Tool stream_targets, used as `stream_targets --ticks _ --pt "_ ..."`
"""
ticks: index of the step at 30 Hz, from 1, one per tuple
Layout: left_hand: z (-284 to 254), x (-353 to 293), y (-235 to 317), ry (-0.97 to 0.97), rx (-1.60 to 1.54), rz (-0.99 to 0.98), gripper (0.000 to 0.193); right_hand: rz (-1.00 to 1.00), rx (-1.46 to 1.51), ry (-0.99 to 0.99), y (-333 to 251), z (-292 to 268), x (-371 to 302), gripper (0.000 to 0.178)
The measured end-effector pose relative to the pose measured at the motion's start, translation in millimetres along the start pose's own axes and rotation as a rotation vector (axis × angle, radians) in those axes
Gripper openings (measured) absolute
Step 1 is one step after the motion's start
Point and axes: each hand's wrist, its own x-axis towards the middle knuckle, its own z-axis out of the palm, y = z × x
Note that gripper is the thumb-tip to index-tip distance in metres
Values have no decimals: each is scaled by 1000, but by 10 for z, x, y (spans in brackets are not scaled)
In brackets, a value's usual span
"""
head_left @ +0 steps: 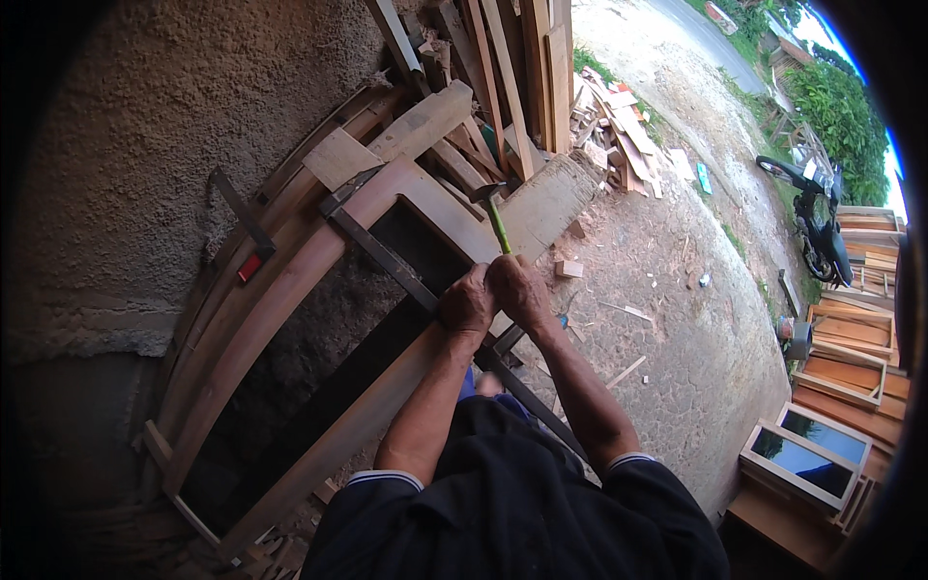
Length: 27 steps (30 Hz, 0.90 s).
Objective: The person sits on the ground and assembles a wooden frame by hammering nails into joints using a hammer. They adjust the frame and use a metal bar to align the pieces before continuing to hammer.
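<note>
dark cloth of the wearer's shirt (512,503) fills the lower edge, its short sleeves ending in white-striped cuffs. beyond it, a hammer (499,227) with a slim, bright green handle and a dark metal head points up and away from the hands. the right hand (519,290) is closed round the handle's near end; the left hand (468,300) sits just beside it, apparently touching, its fingers turned under, so i cannot tell what it grips. beneath and to the left of both hands lies a wooden frame (290,275), smooth and reddish-brown, its rails appearing bowed in the wide lens. a dark, straight metal bar (387,256) crosses it toward the left hand. a thick, rough-ended board (551,208) is just right of the hammer, with a small pale block (568,269) on the cracked, dusty ground (677,319) nearby. left of the frame, another metal bar ends in a red grip (249,269), against a coarse, pebbly wall (193,116). farther off are upright planks (556,87), heaped splintery offcuts (623,135), a black motorcycle (820,217) and a pale wooden frame with glossy glass panes (812,454).
</note>
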Motion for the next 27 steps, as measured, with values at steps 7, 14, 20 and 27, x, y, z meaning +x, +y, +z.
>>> stream_targets --ticks 7,14,20,27 --pt "54 30 -54 80 -22 71 24 129 16 -23 -182 -382 -546 68" --pt "26 9 -25 93 -49 100 23 113 -214 -175 -330 -696 -993 84" --pt "17 6 5 75 56 8 21 156 -212 -242 -424 -719 -960 71" --pt "-27 36 -9 54 43 34 27 151 -229 -247 -449 -780 -928 71"
